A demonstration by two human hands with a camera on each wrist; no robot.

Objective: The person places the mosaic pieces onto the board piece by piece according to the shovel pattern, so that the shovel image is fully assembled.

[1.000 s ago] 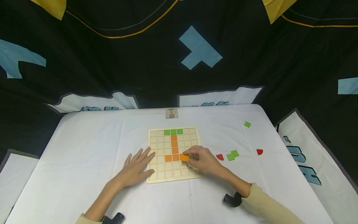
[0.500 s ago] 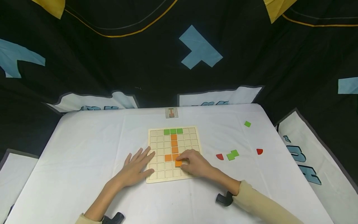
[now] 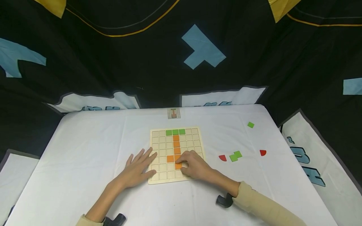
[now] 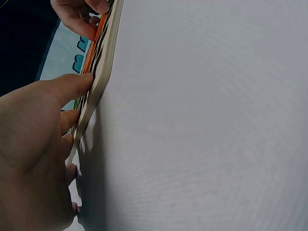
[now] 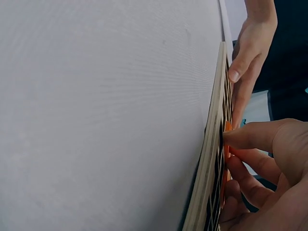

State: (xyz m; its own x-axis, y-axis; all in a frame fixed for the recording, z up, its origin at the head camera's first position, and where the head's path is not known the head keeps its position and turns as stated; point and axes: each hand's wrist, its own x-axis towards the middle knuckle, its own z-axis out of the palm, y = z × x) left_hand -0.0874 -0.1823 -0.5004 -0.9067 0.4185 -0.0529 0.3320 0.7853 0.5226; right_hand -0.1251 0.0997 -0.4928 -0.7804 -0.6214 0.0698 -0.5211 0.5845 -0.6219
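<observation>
A square wooden grid board (image 3: 195,141) lies on the white-covered table. My left hand (image 3: 136,171) has its fingers spread, with fingertips and thumb on the board's left edge. My right hand (image 3: 195,166) is over the lower right of the board. Its thumb and fingers pinch an orange square tile (image 3: 178,165), just below a column of orange tiles (image 3: 176,144). Another orange tile (image 3: 170,158) sits left of that column's lower end. Along the top row are green tiles (image 3: 175,132). The right hand hides the cells beneath it.
A small printed card (image 3: 173,113) lies behind the board. To the right are two touching green tiles (image 3: 233,158), a lone green tile (image 3: 250,125) farther back, a red rounded piece (image 3: 222,158) and another red piece (image 3: 263,153). Dark curtains hang behind the table.
My right hand has moved left and toward me with the orange tile, from beside the orange row to the cell below the column. The left hand has stayed put.
</observation>
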